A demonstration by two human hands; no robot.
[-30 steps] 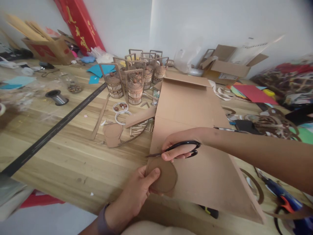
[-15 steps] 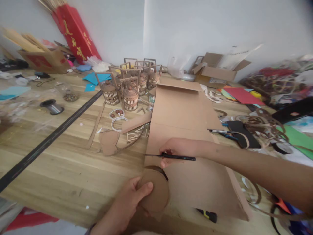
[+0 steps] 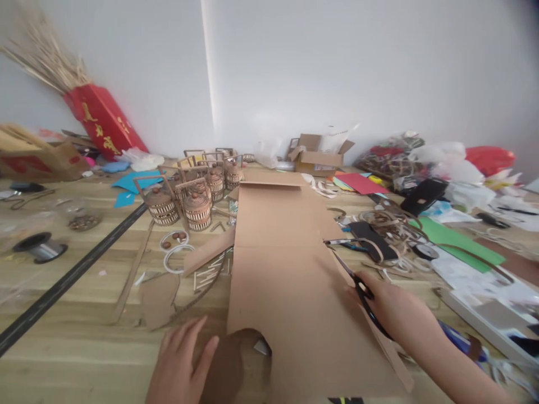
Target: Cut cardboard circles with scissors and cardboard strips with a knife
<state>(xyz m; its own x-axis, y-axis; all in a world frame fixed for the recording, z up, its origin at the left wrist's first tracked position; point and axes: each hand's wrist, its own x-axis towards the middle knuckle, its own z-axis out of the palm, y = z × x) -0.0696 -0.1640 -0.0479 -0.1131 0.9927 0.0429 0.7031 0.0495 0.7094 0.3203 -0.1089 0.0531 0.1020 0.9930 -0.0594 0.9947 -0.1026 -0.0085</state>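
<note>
My left hand (image 3: 179, 362) is at the lower left, fingers spread, holding nothing. Close beside it lies a round brown cardboard disc (image 3: 225, 370), dark and partly cut off by the frame's bottom edge. My right hand (image 3: 393, 306) grips a pair of black-handled scissors (image 3: 365, 303) above the right edge of a large cardboard sheet (image 3: 280, 286). The blades point up and to the left. A curved notch shows in the sheet's lower left edge, near the disc.
Several small bamboo baskets with tall handles (image 3: 197, 210) stand beyond the sheet. White rings (image 3: 179, 258), a cardboard scrap (image 3: 158, 300) and a wire spool (image 3: 41, 248) lie to the left. Brown strips, a green sheet (image 3: 457, 242) and an open box (image 3: 319, 160) occupy the right and back.
My left hand has let go of the cardboard disc and opened. My right hand has carried the scissors rightward, turning the blades away. The view has tilted up and swung right.
</note>
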